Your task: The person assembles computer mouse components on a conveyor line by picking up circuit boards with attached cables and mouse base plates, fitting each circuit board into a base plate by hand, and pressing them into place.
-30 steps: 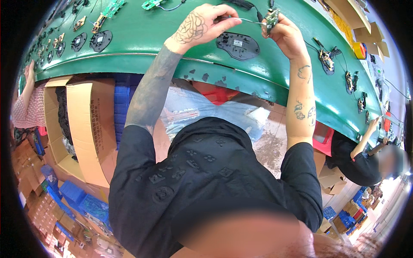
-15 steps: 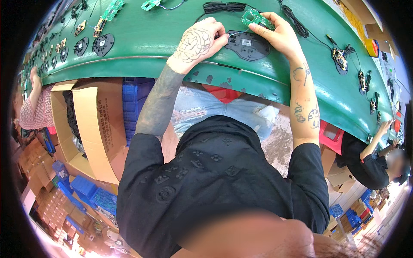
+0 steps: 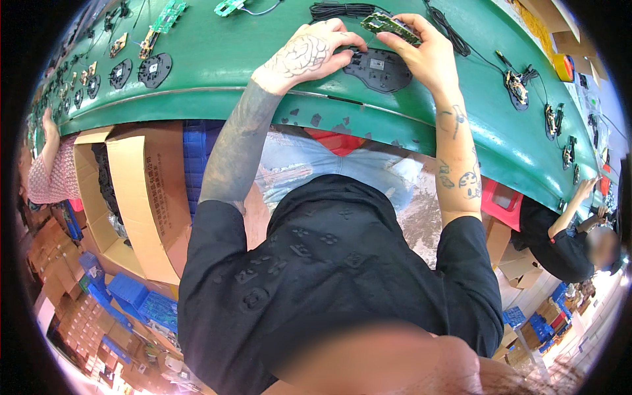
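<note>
A green circuit board [image 3: 388, 27] is in my right hand [image 3: 424, 52], pinched between thumb and fingers and tilted so its edge shows. Just below it, a black mouse-shaped plastic base [image 3: 378, 71] with a small white label lies on the green work surface [image 3: 243, 49]. At the base's upper left edge, my left hand [image 3: 313, 52] has thumb and fingers drawn together; what sits between the fingertips is too small to make out. A coiled black cable [image 3: 342, 11] lies behind both hands.
Black bases [image 3: 155, 70] and green boards [image 3: 168, 16] lie at the left; cabled assemblies [image 3: 517, 89] line the right. An open cardboard box [image 3: 131, 197] stands below the table's left side. Co-workers' arms [image 3: 49, 135] reach in at both far ends.
The circuit board has tipped from showing its green face to nearly edge-on in my right hand. My left fingers have shifted slightly right and up along the base's edge.
</note>
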{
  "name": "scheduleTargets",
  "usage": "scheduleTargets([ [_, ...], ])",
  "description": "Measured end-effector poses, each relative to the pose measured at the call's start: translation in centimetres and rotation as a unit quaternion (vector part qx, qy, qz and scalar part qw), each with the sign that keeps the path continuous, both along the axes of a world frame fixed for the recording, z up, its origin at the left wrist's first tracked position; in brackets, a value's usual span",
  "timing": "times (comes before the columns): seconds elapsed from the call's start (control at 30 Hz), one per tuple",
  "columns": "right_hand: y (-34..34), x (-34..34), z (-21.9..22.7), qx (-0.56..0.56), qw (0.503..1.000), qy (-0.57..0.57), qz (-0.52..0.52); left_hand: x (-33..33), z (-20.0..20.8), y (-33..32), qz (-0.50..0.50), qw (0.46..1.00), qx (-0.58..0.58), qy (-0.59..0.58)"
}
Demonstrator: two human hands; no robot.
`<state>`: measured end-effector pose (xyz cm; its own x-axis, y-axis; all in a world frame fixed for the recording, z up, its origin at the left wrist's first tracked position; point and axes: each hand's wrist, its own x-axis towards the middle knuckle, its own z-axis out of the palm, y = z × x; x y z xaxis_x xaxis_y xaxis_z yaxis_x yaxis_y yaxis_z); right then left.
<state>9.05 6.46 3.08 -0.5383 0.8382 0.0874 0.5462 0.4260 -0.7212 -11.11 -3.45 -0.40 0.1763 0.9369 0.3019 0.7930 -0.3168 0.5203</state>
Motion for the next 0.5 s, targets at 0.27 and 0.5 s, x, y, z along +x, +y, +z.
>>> scheduleTargets([
  [0.27,-1.8,2.6,1.3,-0.004,0.973,0.046,0.227,-1.5,-0.6,2.2,-0.099,0.983,-0.150,-0.024],
  [0.5,-3.6,2.6,0.1,0.186,0.964,-0.029,0.187,-1.7,-0.9,2.6,-0.112,0.984,-0.139,-0.026],
])
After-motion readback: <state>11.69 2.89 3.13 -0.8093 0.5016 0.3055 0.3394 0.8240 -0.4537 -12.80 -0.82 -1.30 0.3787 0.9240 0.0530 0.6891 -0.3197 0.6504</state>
